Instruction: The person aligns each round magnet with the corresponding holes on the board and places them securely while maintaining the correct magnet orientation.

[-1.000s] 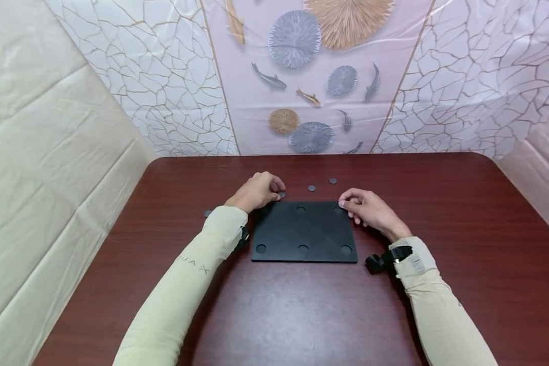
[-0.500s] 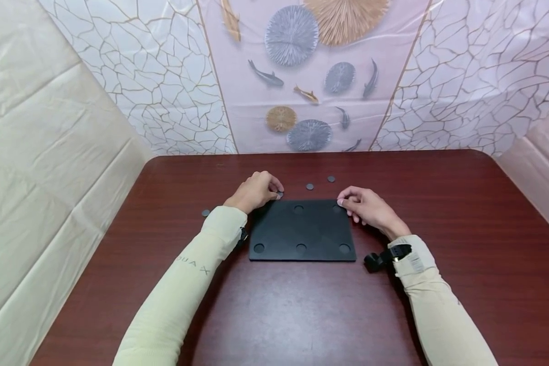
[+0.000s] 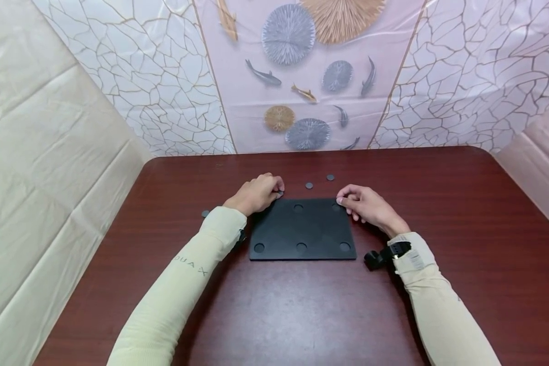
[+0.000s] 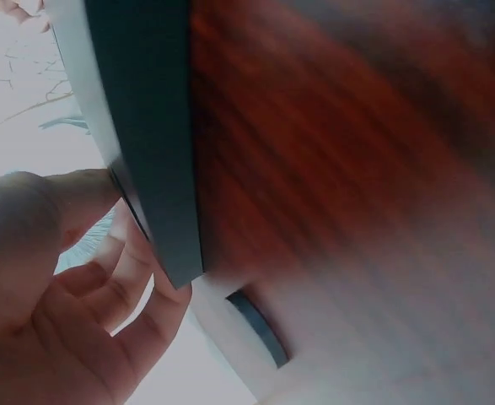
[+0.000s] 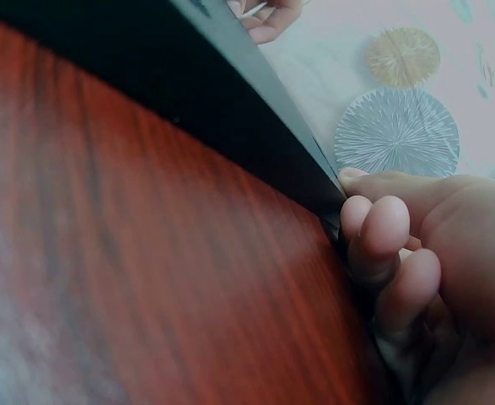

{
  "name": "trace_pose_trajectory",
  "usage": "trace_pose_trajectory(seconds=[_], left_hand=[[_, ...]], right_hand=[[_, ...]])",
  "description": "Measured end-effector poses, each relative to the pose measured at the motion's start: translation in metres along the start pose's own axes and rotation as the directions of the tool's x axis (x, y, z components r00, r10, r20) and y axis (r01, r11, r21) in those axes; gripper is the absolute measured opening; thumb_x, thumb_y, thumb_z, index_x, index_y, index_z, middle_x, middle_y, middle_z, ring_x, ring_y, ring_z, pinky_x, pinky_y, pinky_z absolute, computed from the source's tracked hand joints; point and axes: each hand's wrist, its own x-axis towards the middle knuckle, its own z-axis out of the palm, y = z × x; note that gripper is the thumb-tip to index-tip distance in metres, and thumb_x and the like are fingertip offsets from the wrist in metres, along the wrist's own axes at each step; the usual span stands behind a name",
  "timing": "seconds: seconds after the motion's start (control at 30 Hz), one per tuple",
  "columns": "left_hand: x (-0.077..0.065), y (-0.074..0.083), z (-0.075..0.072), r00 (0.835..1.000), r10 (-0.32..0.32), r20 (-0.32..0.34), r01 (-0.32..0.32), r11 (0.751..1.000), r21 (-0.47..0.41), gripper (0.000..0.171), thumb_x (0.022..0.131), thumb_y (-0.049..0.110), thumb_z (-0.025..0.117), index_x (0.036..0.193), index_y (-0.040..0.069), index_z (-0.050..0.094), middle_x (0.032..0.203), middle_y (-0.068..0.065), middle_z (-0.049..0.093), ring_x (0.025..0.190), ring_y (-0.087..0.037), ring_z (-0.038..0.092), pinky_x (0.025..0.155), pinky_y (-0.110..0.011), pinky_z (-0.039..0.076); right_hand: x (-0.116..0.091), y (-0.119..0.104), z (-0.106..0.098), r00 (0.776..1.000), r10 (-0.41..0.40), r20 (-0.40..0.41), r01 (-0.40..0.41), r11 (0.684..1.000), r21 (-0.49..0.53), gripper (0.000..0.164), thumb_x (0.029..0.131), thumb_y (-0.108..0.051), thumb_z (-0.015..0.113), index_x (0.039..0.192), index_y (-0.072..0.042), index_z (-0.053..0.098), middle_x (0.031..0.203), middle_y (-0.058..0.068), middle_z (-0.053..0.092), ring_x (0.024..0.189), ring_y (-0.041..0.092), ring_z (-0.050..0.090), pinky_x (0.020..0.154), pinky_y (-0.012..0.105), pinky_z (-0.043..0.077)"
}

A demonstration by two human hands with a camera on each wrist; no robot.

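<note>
A flat black board [image 3: 302,229] with round recesses lies on the table, its near recesses unfilled. My left hand [image 3: 256,194] grips its far left corner; in the left wrist view the thumb [image 4: 91,194] lies on the top edge and the fingers curl behind the corner. A small grey disc [image 3: 280,193] shows by those fingertips; I cannot tell if it is held. My right hand [image 3: 368,208] grips the far right corner, thumb [image 5: 352,176] on the top edge, other fingers bent below it, as the right wrist view shows.
Two grey discs, one nearer [image 3: 309,185] and one farther back [image 3: 330,177], lie behind the board. Another disc [image 3: 205,213] lies left of my left sleeve. The dark red table [image 3: 462,213] ends at a patterned backdrop [image 3: 297,101]; a pale sheet [image 3: 50,178] hangs at left.
Both hands keep their hold at the board's far corners. The head view has shifted slightly; the board and discs otherwise look unmoved.
</note>
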Motion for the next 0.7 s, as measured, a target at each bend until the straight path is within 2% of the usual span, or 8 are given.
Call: trace_pose_trajectory(seconds=[0.17, 0.43, 0.7], left_hand=[[-0.004, 0.001, -0.001, 0.999, 0.030, -0.016, -0.030, 0.999, 0.017, 0.017, 0.110, 0.019, 0.059, 0.125, 0.017, 0.067, 0.126, -0.004, 0.062, 0.111, -0.022, 0.060, 0.092, -0.046, 0.054], [-0.007, 0.005, -0.003, 0.997, 0.082, 0.000, -0.082, 0.996, 0.042, 0.023, 0.111, 0.014, 0.056, 0.131, 0.016, 0.066, 0.127, -0.005, 0.062, 0.116, -0.020, 0.059, 0.092, -0.044, 0.055], [-0.009, 0.015, -0.007, 0.994, 0.107, -0.009, -0.107, 0.994, -0.015, 0.019, 0.110, 0.020, 0.059, 0.127, 0.015, 0.067, 0.122, -0.004, 0.062, 0.110, -0.018, 0.059, 0.093, -0.041, 0.054]], right_hand=[[0.000, -0.001, 0.000, 1.000, 0.000, 0.001, 0.000, 1.000, 0.005, 0.022, 0.109, -0.022, 0.062, 0.120, -0.003, 0.062, 0.075, 0.003, 0.057, 0.055, 0.011, 0.052, 0.045, 0.027, 0.043], [0.002, -0.002, 0.000, 1.000, 0.000, 0.003, 0.000, 1.000, 0.008, 0.020, 0.109, -0.021, 0.061, 0.121, -0.004, 0.062, 0.075, 0.003, 0.056, 0.055, 0.012, 0.052, 0.046, 0.027, 0.043], [0.002, 0.000, 0.000, 1.000, 0.009, 0.008, -0.009, 1.000, 0.004, 0.021, 0.110, -0.021, 0.060, 0.121, -0.004, 0.061, 0.075, 0.003, 0.056, 0.055, 0.011, 0.052, 0.046, 0.027, 0.043]])
